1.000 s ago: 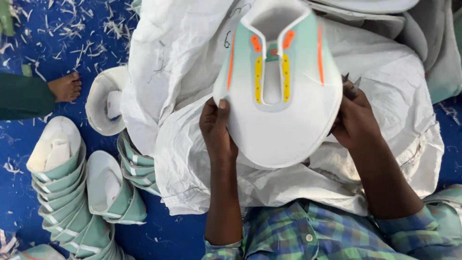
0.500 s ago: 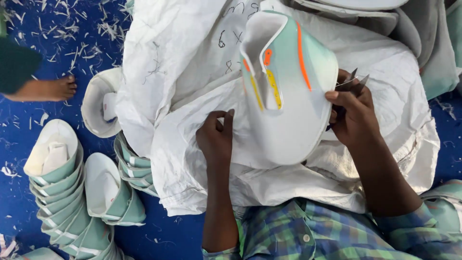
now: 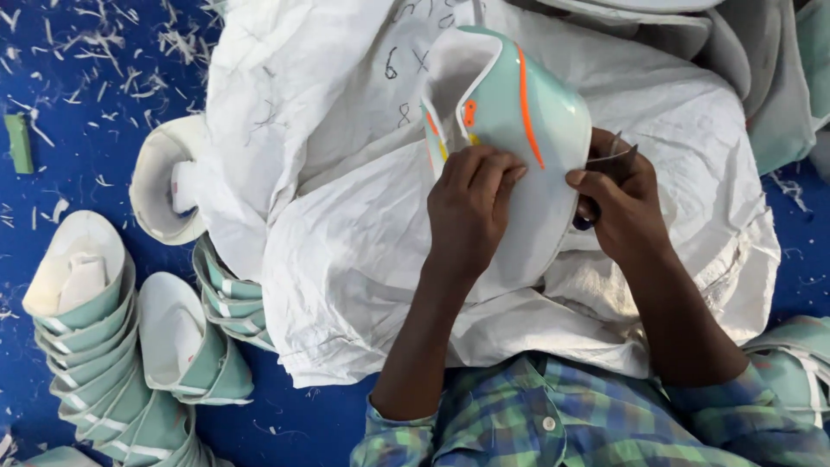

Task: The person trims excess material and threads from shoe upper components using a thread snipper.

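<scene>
I hold a mint-green and white shoe upper (image 3: 527, 112) with orange and yellow trim over a white woven sack (image 3: 346, 233) on my lap. My left hand (image 3: 471, 207) lies across the front of the upper, fingers curled over it. My right hand (image 3: 618, 203) grips the upper's right edge with the thumb and also holds small metal scissors (image 3: 609, 156), whose blades poke out above the fingers.
Stacks of nested mint-green uppers (image 3: 95, 346) stand on the blue floor (image 3: 86, 112) at the lower left, with more (image 3: 225, 294) beside the sack. White trimmings litter the floor. More uppers lie at the top right (image 3: 761, 52) and lower right (image 3: 800, 363).
The upper has turned from facing me flat to tilted on its side. My left hand moved from its left edge onto its front. A foot at the left edge is gone from view.
</scene>
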